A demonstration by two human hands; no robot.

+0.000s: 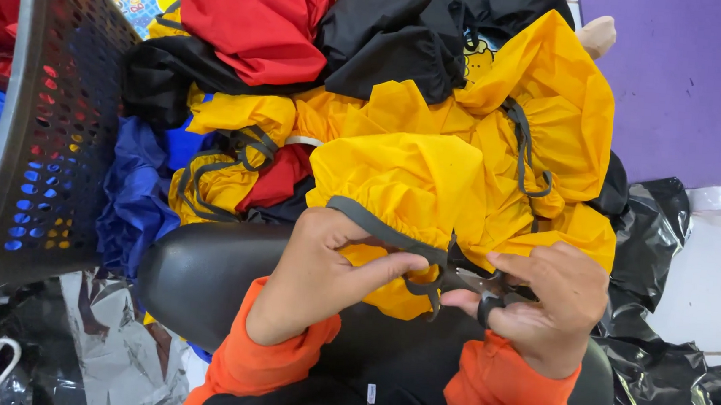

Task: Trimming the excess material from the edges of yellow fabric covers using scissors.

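A yellow fabric cover (pixel 429 182) with a grey elastic band (pixel 376 222) along its edge lies across my lap and a black padded surface (pixel 204 268). My left hand (pixel 322 267) pinches the grey band and the yellow cloth under it. My right hand (pixel 544 300) holds small black scissors (pixel 477 288), a finger through one loop, the blades pointing left at the band near my left thumb. Both of my sleeves are orange.
A heap of red (pixel 255 17), black (pixel 389 35), blue (pixel 133 195) and yellow fabric pieces lies ahead. A grey perforated basket (pixel 53 122) with more fabric stands at the left. Black plastic bags (pixel 654 240) sit right, a purple mat (pixel 682 81) beyond, and a tape roll (pixel 718 200).
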